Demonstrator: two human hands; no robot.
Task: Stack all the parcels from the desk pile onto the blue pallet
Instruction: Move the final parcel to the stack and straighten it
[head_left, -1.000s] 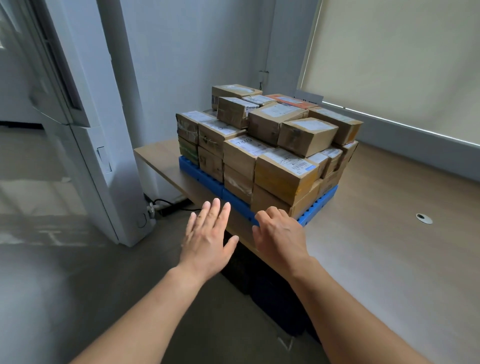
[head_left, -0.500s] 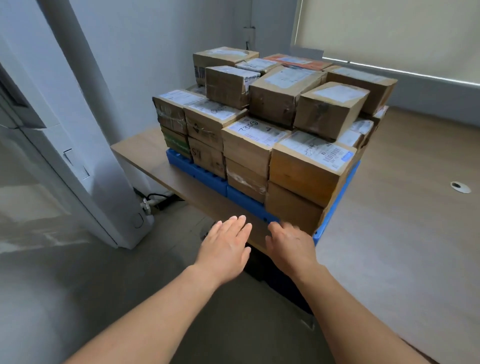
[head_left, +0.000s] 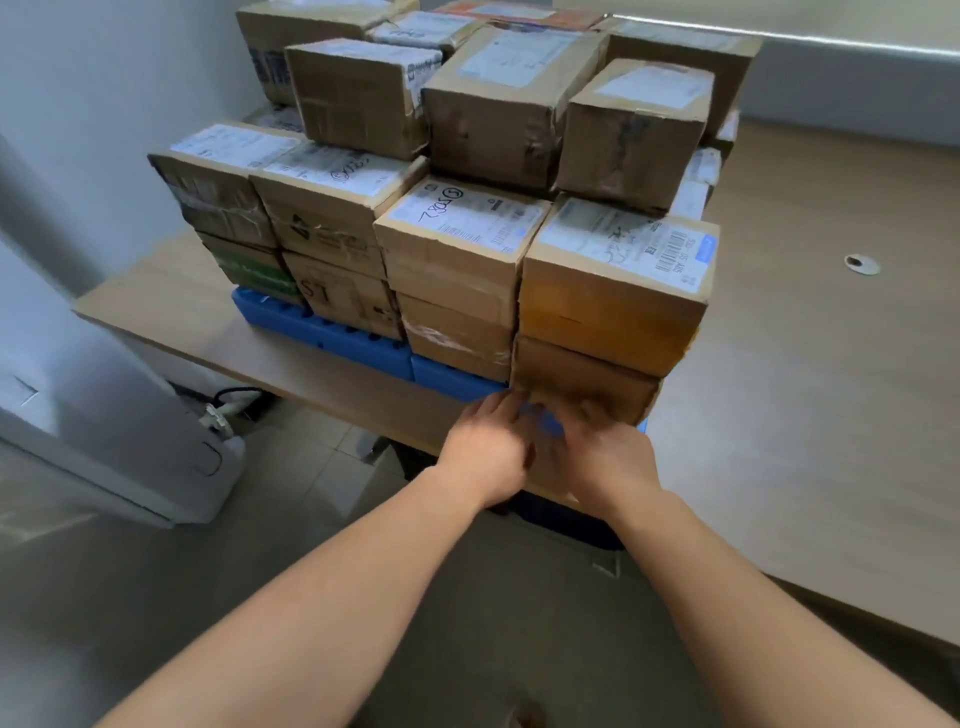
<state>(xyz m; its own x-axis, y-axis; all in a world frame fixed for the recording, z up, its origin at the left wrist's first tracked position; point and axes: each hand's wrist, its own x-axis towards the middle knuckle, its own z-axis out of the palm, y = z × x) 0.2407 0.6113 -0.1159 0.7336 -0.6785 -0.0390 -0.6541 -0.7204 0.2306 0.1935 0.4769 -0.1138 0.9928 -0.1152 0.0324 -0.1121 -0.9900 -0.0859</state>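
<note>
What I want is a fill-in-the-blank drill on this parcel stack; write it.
The parcels stand on a ____ pallet.
One label bears the handwritten number ____.
The bottom-left parcel in the front row is coloured ____.
Missing words: blue; 7805; green.

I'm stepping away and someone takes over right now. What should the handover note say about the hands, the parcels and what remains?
Left hand: at the near corner of the blue pallet; fingers blurred, grip unclear.
Right hand: beside it, at the foot of the lowest corner parcel; grip unclear too.
Parcels: stacked in layers on the pallet, which sits on the desk.
Done: no loose parcel shows on the visible desk.
Left: check the desk areas out of frame; otherwise probably only squaring up this corner.
</note>
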